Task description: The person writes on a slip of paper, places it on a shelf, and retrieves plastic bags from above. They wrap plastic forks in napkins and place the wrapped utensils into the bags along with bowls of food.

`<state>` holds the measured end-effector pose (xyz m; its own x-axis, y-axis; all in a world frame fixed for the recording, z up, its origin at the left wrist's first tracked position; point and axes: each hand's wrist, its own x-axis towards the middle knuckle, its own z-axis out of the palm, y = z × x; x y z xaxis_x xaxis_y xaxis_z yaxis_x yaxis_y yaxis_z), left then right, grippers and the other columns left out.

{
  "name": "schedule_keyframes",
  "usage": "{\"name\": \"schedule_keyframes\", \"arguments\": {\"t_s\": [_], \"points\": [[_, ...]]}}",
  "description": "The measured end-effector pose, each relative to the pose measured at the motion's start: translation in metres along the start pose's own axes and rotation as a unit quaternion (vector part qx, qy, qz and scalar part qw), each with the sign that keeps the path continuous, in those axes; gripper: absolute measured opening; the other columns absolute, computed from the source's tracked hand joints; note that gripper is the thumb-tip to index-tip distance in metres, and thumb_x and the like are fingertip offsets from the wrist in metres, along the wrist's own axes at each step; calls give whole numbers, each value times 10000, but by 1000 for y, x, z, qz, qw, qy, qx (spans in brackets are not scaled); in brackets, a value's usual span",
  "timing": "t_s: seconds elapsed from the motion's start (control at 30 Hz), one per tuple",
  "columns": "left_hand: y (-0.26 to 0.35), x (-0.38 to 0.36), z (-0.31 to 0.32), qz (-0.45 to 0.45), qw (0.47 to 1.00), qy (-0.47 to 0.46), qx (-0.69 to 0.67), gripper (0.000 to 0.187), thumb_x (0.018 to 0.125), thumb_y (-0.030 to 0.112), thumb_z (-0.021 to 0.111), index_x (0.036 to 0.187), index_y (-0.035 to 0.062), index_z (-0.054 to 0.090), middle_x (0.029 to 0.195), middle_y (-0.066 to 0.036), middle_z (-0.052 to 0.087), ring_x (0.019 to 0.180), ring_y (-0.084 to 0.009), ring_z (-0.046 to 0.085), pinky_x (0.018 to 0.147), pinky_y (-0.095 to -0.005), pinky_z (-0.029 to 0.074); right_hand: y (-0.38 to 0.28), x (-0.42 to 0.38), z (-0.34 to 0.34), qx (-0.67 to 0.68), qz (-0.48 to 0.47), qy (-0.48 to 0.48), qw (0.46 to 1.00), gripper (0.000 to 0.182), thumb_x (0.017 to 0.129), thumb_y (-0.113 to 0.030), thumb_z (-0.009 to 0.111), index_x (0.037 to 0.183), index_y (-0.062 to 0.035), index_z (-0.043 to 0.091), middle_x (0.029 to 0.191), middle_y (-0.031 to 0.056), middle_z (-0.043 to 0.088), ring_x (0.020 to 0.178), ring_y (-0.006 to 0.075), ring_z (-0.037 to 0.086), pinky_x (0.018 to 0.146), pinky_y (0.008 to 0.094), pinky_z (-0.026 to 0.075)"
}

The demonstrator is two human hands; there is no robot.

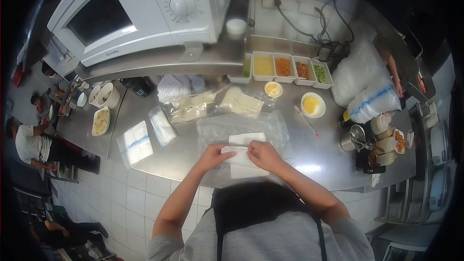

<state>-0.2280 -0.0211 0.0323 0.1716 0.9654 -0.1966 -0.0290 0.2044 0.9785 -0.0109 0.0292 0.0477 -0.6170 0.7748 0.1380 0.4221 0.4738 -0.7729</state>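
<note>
My left hand (212, 157) and my right hand (266, 156) pinch the two ends of a folded white paper napkin (240, 158), close in front of my body. Below it, more white napkins (247, 138) lie on a clear plastic bag (275, 128) spread over the steel counter. Just beyond are clear packs of pale disposable cutlery (195, 104), some with their handles showing. To the left lie a wrapped white pack with a blue stripe (137, 141) and a smaller wrapped white pack (163, 125).
Overhead at left, a microwave (145, 12) stands on a steel shelf (164, 60). White ingredient tubs (263, 66) line the back. A bowl with yellow contents (312, 105) and a red-tipped pen (307, 121) lie right, near sauce bottles (385, 144). Other people (34, 142) are at left.
</note>
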Motion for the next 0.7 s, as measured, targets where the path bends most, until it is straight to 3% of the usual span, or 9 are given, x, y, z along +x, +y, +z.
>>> {"name": "schedule_keyframes", "arguments": {"t_s": [0.13, 0.23, 0.27, 0.33, 0.4, 0.53, 0.57, 0.63, 0.7], "points": [[4, -4, -2, 16, 973, 31, 227, 199, 799, 174, 690, 922, 17, 686, 768, -41, 669, 688, -52, 544, 611, -238, 442, 6, -6, 6, 58, 13, -9, 998, 145, 769, -110, 622, 866, -21, 559, 888, 161, 615, 802, 354, 604, 684, 396, 479], [-3, -6, 10, 71, 966, 90, 232, 170, 785, 166, 694, 857, 13, 692, 705, -49, 656, 620, -73, 523, 563, -247, 420, -10, -25, -30, 43, -136, 45, 989, 229, 814, -109, 605, 1021, -28, 555, 885, 152, 617, 802, 336, 603, 687, 376, 483], [2, -7, 16, 47, 960, 110, 252, 167, 774, 157, 701, 832, 1, 690, 710, -63, 660, 628, -82, 537, 564, -248, 426, -19, -37, -56, 65, -70, 22, 995, 219, 813, -107, 604, 1012, -24, 571, 861, 127, 614, 767, 297, 607, 697, 357, 484], [-4, -5, 23, 94, 959, 134, 231, 157, 755, 127, 711, 813, -17, 683, 734, -87, 671, 659, -113, 583, 591, -246, 448, -15, -77, -115, 14, -57, 176, 983, 189, 794, -103, 629, 961, -26, 587, 874, 124, 619, 781, 290, 605, 695, 354, 486], [4, -5, 38, 132, 949, 150, 242, 114, 746, 75, 705, 810, -16, 682, 738, -81, 672, 666, -115, 587, 621, -240, 451, 3, -128, -177, -70, -55, 399, 913, 104, 772, -98, 668, 844, -42, 618, 861, 106, 631, 769, 229, 616, 664, 312, 488], [17, -4, 71, 109, 970, 147, 157, 84, 728, 31, 705, 799, -9, 684, 737, -54, 668, 671, -89, 573, 633, -224, 442, 59, -264, -292, -127, 59, 792, 594, 142, 905, -157, 553, 892, -22, 591, 759, 18, 576, 676, 92, 515, 601, 228, 430], [21, -2, 79, 108, 970, 153, 158, 84, 728, 31, 705, 799, -9, 684, 737, -54, 668, 671, -89, 573, 633, -224, 442, 92, -304, -308, -102, 65, 814, 568, 172, 891, -169, 568, 919, 0, 590, 789, 50, 601, 700, 106, 535, 627, 243, 439], [30, -3, 90, 101, 968, 139, 182, 87, 723, 17, 705, 799, -17, 681, 740, -63, 670, 674, -90, 576, 633, -221, 443, 170, -378, -320, -183, 299, 750, 560, 229, 880, -185, 572, 993, 14, 571, 843, 98, 630, 744, 190, 593, 690, 281, 463], [32, -5, 95, 106, 970, 145, 165, 90, 718, 8, 705, 799, -20, 679, 740, -67, 670, 675, -94, 578, 634, -222, 445, 242, -418, -303, -261, 391, 626, 622, 313, 850, -228, 598, 1047, 13, 565, 970, 144, 635, 859, 285, 615, 752, 343, 479]]}}
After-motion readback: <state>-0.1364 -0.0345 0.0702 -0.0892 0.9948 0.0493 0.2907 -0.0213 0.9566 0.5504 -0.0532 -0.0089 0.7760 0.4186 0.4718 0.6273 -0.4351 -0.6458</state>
